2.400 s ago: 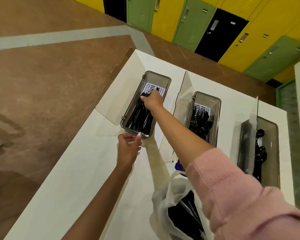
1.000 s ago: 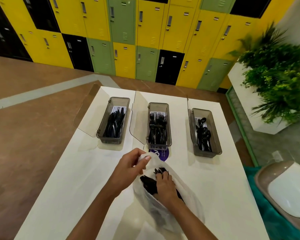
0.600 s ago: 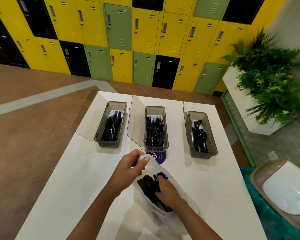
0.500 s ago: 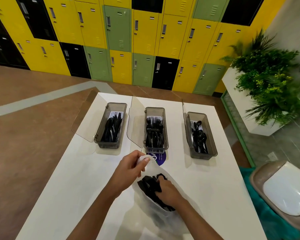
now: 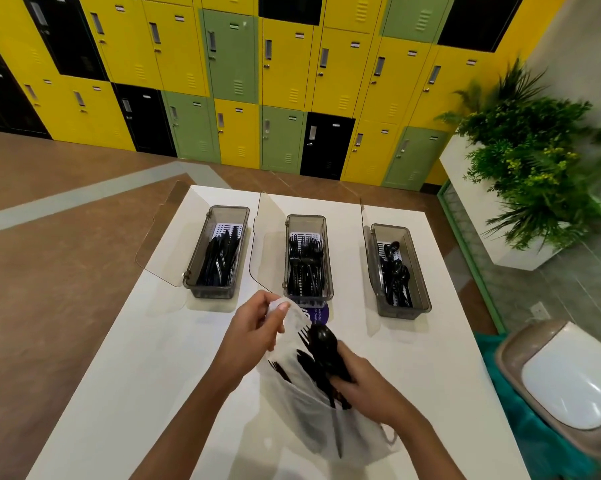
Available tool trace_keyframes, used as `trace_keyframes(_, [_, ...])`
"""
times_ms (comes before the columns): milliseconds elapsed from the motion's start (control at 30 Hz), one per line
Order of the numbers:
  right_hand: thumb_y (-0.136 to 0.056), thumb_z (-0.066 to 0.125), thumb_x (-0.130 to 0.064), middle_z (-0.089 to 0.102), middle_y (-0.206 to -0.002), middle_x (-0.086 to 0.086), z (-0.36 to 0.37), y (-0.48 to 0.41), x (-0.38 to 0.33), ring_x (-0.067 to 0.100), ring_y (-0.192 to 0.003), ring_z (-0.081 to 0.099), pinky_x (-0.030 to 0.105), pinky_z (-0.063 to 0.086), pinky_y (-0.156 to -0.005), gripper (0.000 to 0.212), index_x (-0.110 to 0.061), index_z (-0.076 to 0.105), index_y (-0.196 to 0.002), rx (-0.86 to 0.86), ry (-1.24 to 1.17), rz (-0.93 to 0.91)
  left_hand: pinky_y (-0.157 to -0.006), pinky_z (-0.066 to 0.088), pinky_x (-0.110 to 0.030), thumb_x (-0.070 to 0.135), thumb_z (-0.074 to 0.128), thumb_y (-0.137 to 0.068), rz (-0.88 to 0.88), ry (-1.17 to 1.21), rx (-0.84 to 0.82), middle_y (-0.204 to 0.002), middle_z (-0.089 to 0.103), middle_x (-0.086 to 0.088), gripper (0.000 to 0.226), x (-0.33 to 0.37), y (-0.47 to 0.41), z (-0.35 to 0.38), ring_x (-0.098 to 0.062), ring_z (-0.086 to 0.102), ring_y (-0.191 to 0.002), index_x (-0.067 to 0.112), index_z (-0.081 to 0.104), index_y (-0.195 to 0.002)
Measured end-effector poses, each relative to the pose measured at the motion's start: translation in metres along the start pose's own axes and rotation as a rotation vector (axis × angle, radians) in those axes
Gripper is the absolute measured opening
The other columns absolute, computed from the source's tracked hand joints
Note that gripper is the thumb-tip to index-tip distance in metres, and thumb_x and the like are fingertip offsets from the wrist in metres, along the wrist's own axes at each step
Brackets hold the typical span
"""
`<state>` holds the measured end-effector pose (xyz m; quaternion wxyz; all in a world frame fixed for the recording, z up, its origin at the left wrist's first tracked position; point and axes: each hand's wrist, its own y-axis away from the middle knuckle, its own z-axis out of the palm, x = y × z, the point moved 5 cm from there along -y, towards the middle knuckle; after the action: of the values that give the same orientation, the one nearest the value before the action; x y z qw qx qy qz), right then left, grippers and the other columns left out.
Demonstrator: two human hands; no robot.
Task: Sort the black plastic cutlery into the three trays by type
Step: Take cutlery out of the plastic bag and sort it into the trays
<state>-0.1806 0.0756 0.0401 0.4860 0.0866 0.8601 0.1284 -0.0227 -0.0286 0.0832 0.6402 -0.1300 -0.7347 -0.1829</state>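
Note:
Three smoky plastic trays stand in a row on the white table (image 5: 125, 393): the left tray (image 5: 209, 289) holds black knives, the middle tray (image 5: 307, 297) black forks, the right tray (image 5: 420, 299) black spoons. Near me lies a white plastic bag (image 5: 312, 427) with more black cutlery inside. My left hand (image 5: 254, 336) pinches the bag's upper edge and holds it open. My right hand (image 5: 364, 386) is at the bag's mouth, closed on a black spoon (image 5: 323, 341) whose bowl sticks up; a fork's tines show beside it.
Each tray's clear lid stands open on its left side. A purple round sticker (image 5: 321, 315) lies behind the bag. Lockers line the far wall, a planter (image 5: 527, 161) is at the right, and a beige lidded bin (image 5: 565, 386) sits beside the table.
My right hand has come up out of the bag with a black spoon in it. My left hand still holds the bag's edge. The view has tilted slightly.

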Motion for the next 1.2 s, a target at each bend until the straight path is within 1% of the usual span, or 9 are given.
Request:
trace_keyframes(133, [-0.097,0.049,-0.008,0.069,-0.105,0.0,-0.016,0.0,-0.022,0.014,-0.095,0.066,0.022,0.051,-0.081,0.039,-0.036,0.047,-0.125,0.097,-0.196,-0.062,-0.083,0.045,-0.016,0.027,0.063,-0.088,0.088,-0.156,0.097,-0.112,0.05,0.014,0.033,-0.003,0.0,-0.001,-0.008,0.052,-0.104,0.027,0.045,-0.116])
trace_keyframes(233, [-0.098,0.049,-0.008,0.069,-0.098,-0.006,-0.031,-0.006,-0.042,0.008,-0.083,0.066,0.019,0.051,-0.076,0.031,-0.025,0.05,-0.124,0.198,-0.372,-0.088,-0.096,0.037,-0.019,0.044,0.055,-0.087,0.192,-0.235,0.105,-0.119,0.039,0.028,0.037,0.006,0.006,0.003,-0.006,0.042,-0.117,0.029,0.044,-0.119])
trace_keyframes(433, [-0.097,0.052,-0.013,0.071,-0.09,0.001,-0.044,-0.026,-0.06,0.015,-0.083,0.068,0.032,0.054,-0.081,0.016,-0.017,0.058,-0.111,0.323,-0.627,-0.086,-0.077,0.042,-0.016,0.052,0.038,-0.091,0.141,-0.17,-0.268,-0.084,0.063,0.013,0.03,0.015,0.019,0.034,0.004,0.058,-0.082,0.03,0.057,-0.089])
trace_keyframes(567, [-0.099,0.048,-0.015,0.069,-0.075,-0.002,-0.033,-0.031,-0.067,0.015,-0.074,0.068,0.025,0.05,-0.053,0.011,-0.02,0.058,-0.097,0.274,-0.805,-0.053,-0.088,0.043,-0.016,0.056,0.034,-0.09,0.033,-0.098,-0.419,-0.096,0.062,0.018,0.03,0.005,0.021,0.05,0.002,0.057,-0.093,0.037,0.056,-0.1])
trace_keyframes(700, [-0.098,0.05,-0.024,0.073,-0.083,0.004,-0.019,-0.034,-0.063,0.019,-0.09,0.069,0.027,0.054,-0.079,0.015,-0.016,0.059,-0.106,0.217,-0.82,0.009,-0.101,0.04,-0.017,0.046,0.033,-0.097,-0.05,0.004,-0.495,-0.126,0.058,0.016,0.039,0.0,0.019,0.057,0.007,0.051,-0.119,0.035,0.041,-0.133])
trace_keyframes(767, [-0.097,0.051,-0.033,0.074,-0.094,0.005,-0.013,-0.033,-0.06,0.021,-0.101,0.068,0.032,0.052,-0.089,0.025,-0.015,0.058,-0.111,0.162,-0.747,0.046,-0.094,0.042,-0.011,0.038,0.031,-0.101,-0.097,0.053,-0.518,-0.121,0.056,0.023,0.032,0.001,0.022,0.059,0.015,0.053,-0.112,0.039,0.034,-0.132])
trace_keyframes(933, [-0.094,0.045,-0.053,0.071,-0.104,-0.004,-0.006,-0.025,-0.063,0.013,-0.066,0.064,0.025,0.044,-0.039,0.039,-0.022,0.061,-0.112,-0.033,-0.607,0.123,-0.076,0.051,-0.02,0.039,0.038,-0.096,-0.179,0.114,-0.557,-0.081,0.065,-0.002,0.039,-0.002,0.027,0.058,-0.011,0.065,-0.078,0.014,0.046,-0.124])
trace_keyframes(1067, [-0.092,0.039,-0.058,0.069,-0.111,-0.003,-0.005,-0.024,-0.06,0.026,-0.083,0.063,0.038,0.046,-0.054,0.052,-0.019,0.066,-0.112,-0.169,-0.626,0.122,-0.072,0.051,-0.022,0.033,0.039,-0.1,-0.177,0.097,-0.595,-0.084,0.067,-0.006,0.029,-0.002,0.028,0.057,-0.018,0.063,-0.074,0.021,0.043,-0.125])
trace_keyframes(1200, [-0.093,0.033,-0.058,0.066,-0.122,-0.001,-0.007,-0.022,-0.059,0.018,-0.085,0.065,0.022,0.047,-0.047,0.055,-0.019,0.062,-0.119,-0.235,-0.584,0.123,-0.065,0.05,-0.024,0.029,0.043,-0.099,-0.159,0.135,-0.593,-0.081,0.064,0.004,0.031,-0.004,0.027,0.057,-0.014,0.059,-0.07,0.024,0.041,-0.129])
